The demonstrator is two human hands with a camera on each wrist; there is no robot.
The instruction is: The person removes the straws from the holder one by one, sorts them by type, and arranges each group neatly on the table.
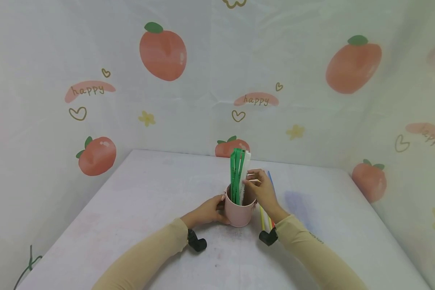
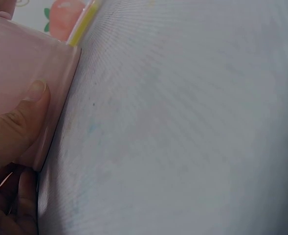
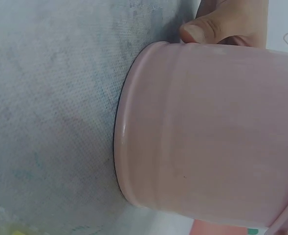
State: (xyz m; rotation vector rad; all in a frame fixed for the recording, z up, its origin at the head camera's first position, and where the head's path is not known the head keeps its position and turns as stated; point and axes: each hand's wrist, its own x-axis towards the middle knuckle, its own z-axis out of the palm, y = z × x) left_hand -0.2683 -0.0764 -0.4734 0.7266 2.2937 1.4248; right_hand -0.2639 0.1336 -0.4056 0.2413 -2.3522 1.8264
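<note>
A pink bucket-like pot (image 1: 237, 216) stands upright on the table, with slim green sticks (image 1: 235, 173) and a white printed stick (image 1: 244, 171) rising from it. My left hand (image 1: 207, 211) grips the pot's left side; in the left wrist view its thumb (image 2: 19, 125) lies along the pink wall, close above the base. Over the right rim, my right hand (image 1: 264, 193) pinches the white stick between thumb and fingers. The right wrist view is mostly filled by the pot's wall (image 3: 207, 132), and the right hand's grip is out of sight there.
Thin coloured sticks, among them a yellow one (image 1: 262, 219) and a blue one (image 1: 270, 177), lie on the table (image 1: 159, 249) right of the pot, partly behind my right hand. A white fruit-printed curtain (image 1: 203, 80) hangs behind the table.
</note>
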